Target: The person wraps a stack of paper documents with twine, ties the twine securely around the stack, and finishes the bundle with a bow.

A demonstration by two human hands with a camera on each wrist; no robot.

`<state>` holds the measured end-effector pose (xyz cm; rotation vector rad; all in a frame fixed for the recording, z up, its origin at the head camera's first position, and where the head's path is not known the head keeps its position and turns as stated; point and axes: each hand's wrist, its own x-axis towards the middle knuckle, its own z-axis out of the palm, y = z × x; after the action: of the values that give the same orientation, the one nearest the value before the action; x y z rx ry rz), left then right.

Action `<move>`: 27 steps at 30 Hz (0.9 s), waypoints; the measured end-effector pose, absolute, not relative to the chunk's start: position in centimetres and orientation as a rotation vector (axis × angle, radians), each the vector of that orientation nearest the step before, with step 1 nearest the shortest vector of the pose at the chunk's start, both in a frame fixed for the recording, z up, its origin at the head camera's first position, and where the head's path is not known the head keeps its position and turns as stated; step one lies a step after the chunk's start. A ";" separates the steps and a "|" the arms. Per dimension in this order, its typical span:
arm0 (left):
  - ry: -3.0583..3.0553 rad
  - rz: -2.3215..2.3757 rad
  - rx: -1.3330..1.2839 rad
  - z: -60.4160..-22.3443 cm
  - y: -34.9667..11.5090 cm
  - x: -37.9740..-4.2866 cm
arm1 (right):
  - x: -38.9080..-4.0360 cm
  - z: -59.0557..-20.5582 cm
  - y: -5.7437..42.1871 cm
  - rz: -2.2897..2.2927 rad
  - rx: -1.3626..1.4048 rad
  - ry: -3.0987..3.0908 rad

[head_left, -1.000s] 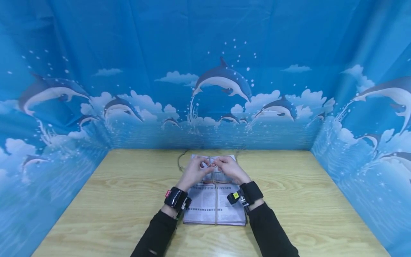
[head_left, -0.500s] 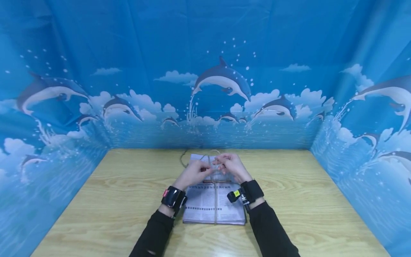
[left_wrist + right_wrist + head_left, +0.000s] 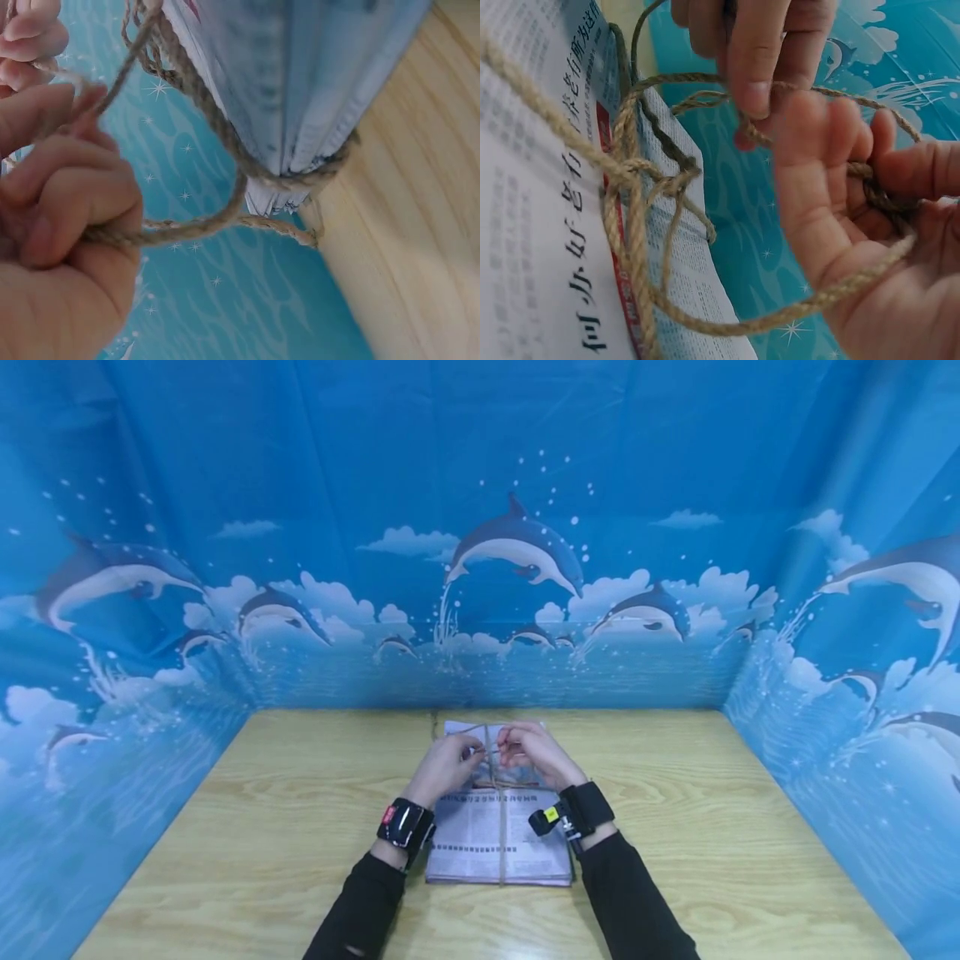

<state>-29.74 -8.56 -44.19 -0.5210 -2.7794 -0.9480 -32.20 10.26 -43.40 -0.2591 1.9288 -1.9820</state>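
A stack of newspapers [image 3: 465,827] lies on the table, bound by brown twine [image 3: 503,839] that crosses over its top. Above the far part of the stack, my left hand [image 3: 442,770] pinches a strand, its fingers curled round the twine [image 3: 161,234] in the left wrist view. My right hand [image 3: 543,758] is just to the right, a small gap between the two sets of fingertips. In the right wrist view, its curled fingers and thumb hold a length of twine [image 3: 877,187] that loops back to the knot [image 3: 679,180] on the papers.
A wooden table [image 3: 675,827] extends on both sides of the stack. Behind and beside it hangs a blue curtain [image 3: 337,468] printed with dolphins. Loose twine trails past the stack's far left corner.
My fingertips met a second ago; the right hand then drew back to the right, fingers spread, and its fingers are now more curled. The loose twine at far left has shifted.
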 end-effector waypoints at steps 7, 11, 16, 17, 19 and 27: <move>-2.782 -1.274 -0.532 -44.0 -8.5 -29.5 | -31.8 -43.3 10.0 -1.954 -0.360 1.970; -2.772 -1.392 -0.591 -43.8 -8.7 -29.5 | -31.9 -43.3 10.0 -1.974 -0.346 1.975; -2.686 -1.449 -0.551 -43.9 -9.2 -29.8 | -31.9 -43.2 10.3 -2.040 -0.276 1.932; -2.640 -1.430 -0.522 -44.0 -9.3 -29.9 | -31.9 -43.1 10.3 -2.059 -0.253 1.921; -2.530 -1.418 -0.444 -44.2 -9.4 -30.2 | -32.0 -43.1 10.6 -2.083 -0.222 1.912; -2.166 -1.868 -0.274 -43.8 -10.8 -30.8 | -32.5 -43.2 12.6 -2.168 -0.198 1.820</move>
<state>-30.82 -10.77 -43.77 -0.2744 -2.1660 -1.8681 -32.46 12.57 -43.16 -0.1982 1.8199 -2.1676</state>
